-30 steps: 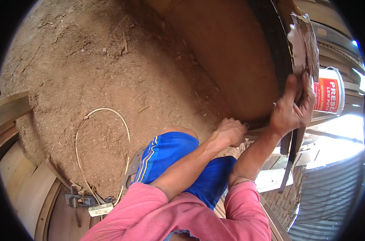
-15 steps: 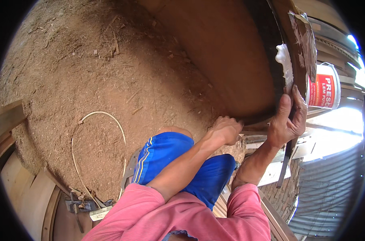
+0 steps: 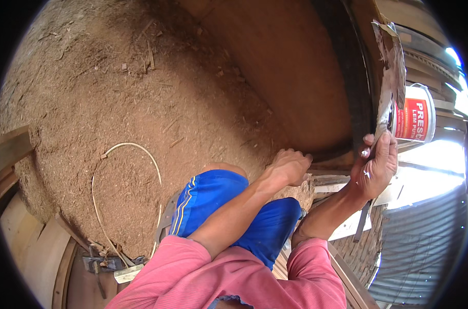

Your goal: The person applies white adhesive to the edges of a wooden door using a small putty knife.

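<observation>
My right hand (image 3: 375, 167) is closed, thumb against fingers, on the lower end of a thin glue-smeared strip (image 3: 384, 110). White glue marks its fingers. Just above, a ragged, glue-crusted piece (image 3: 395, 64) runs along the outer side of a large curved wooden panel (image 3: 295, 67) with a dark band near its rim. By the panel's lower edge, my left hand (image 3: 290, 167) is curled closed above my knees; whatever its fingers hold is hidden. A dark narrow strip (image 3: 364, 224) hangs below the right hand.
A white bucket (image 3: 414, 114) with a red label stands right of the panel. Sawdust and wood chips cover the ground (image 3: 90, 98). A pale cord loop (image 3: 152, 158) lies there, near a dark metal clamp (image 3: 108, 264). Boards (image 3: 36, 232) are at left, corrugated sheet (image 3: 419, 252) at right.
My right hand has moved right and slightly down, away from the panel's dark rim to the ragged piece. The white glue blob along the rim no longer shows. My left hand has stayed put.
</observation>
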The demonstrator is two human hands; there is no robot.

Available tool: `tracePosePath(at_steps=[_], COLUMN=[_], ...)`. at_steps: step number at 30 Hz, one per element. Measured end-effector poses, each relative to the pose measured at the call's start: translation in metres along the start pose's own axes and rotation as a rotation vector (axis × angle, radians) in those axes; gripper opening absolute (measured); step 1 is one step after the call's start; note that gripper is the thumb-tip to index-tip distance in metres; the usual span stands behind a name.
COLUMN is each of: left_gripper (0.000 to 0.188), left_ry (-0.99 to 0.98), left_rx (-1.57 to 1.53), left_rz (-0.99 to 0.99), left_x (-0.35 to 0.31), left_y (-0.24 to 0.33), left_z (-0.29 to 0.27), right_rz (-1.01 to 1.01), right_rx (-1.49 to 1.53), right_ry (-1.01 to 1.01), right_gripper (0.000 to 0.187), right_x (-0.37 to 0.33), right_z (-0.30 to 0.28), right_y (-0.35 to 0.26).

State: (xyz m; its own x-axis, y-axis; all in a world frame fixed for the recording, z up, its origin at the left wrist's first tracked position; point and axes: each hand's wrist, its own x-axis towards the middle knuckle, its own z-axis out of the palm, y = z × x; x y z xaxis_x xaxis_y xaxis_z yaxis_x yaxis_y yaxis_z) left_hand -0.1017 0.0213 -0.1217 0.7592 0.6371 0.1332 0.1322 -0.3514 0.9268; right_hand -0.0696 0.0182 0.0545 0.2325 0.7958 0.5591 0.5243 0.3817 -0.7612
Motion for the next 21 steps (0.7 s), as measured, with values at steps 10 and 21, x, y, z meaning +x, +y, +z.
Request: tracePosePath(at_steps=[10,21], left_gripper=[0.046,0.045], left_ry=[0.008,-0.008], left_rx=[-0.01,0.025], left_rz=[0.0,-0.008], left_x=[0.002,0.003], left_y=[0.002,0.005], left_z=[0.009,0.01], right_rz=[-0.203,-0.537], right_rx=[-0.094,-0.497], right_ry=[0.028,0.2], right_gripper=[0.015,0.018], right_x=[-0.02,-0.014], right_z=[0.042,-0.003], right_y=[-0.002,0.029])
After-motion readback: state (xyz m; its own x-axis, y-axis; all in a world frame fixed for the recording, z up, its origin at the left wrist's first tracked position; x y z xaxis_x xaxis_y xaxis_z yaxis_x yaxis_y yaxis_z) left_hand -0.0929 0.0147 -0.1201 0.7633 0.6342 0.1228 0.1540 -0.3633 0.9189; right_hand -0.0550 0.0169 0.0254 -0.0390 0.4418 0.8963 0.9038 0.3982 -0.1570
